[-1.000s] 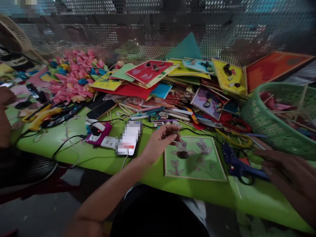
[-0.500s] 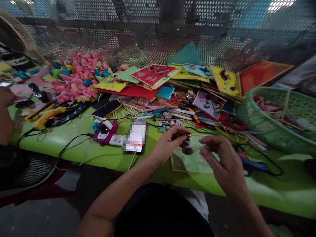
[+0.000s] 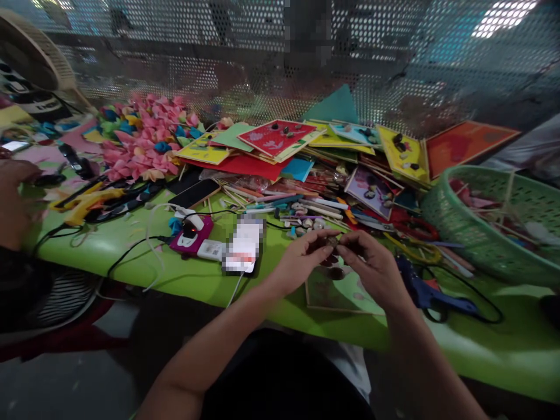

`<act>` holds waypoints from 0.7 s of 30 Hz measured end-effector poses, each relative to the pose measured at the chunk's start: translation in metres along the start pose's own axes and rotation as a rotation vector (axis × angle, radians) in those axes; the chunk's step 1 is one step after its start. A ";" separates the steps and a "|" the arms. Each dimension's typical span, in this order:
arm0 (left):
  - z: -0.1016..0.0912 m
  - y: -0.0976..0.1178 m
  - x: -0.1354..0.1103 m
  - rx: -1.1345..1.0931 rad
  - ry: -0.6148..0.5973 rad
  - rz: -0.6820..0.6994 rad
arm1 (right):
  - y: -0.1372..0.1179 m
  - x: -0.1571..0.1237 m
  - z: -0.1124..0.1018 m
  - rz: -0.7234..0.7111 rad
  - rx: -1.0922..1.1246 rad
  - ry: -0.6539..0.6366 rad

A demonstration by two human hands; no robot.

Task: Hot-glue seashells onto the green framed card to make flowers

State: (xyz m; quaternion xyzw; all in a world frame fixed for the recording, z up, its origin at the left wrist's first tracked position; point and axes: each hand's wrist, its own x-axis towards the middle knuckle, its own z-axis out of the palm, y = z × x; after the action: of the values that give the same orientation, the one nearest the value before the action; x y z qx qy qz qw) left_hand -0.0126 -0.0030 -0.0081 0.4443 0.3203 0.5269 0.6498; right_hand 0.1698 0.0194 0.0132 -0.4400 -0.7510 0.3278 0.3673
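Above a pale green framed card (image 3: 319, 294), my two hands meet fingertip to fingertip. My left hand (image 3: 304, 259) pinches a small dark pebble (image 3: 331, 241). Pressed to the same pebble from the other side are the closed thumb and fingers of my right hand (image 3: 376, 268). A larger dark oval pebble (image 3: 336, 273) shows just below my fingers, over the card. Leaf-like shapes mark the card, and my hands cover its upper part.
A blue glue gun (image 3: 446, 303) lies right of the card, near a green basket (image 3: 459, 221). Behind are loose pens, pebbles and stacked decorated cards (image 3: 280, 140). Leftward are a phone (image 3: 245, 245), a purple power socket (image 3: 192, 236), pink paper flowers (image 3: 149, 134) and another person's arm (image 3: 15, 198).
My right hand has moved left and its fingers have closed in, meeting my left hand at the small pebble. The view has shifted slightly.
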 end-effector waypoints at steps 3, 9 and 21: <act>0.003 0.000 -0.001 0.129 0.003 0.054 | 0.000 -0.002 0.003 0.073 0.025 -0.030; 0.007 0.001 -0.004 0.304 0.044 0.100 | 0.001 -0.007 0.004 0.108 -0.036 -0.033; 0.005 -0.002 -0.002 0.286 0.081 0.069 | 0.000 -0.009 0.001 0.066 -0.154 -0.041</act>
State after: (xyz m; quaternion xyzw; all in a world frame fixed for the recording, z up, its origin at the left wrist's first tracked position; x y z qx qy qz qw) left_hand -0.0080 -0.0062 -0.0079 0.5215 0.4027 0.5156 0.5477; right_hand 0.1721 0.0107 0.0098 -0.4847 -0.7666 0.2899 0.3057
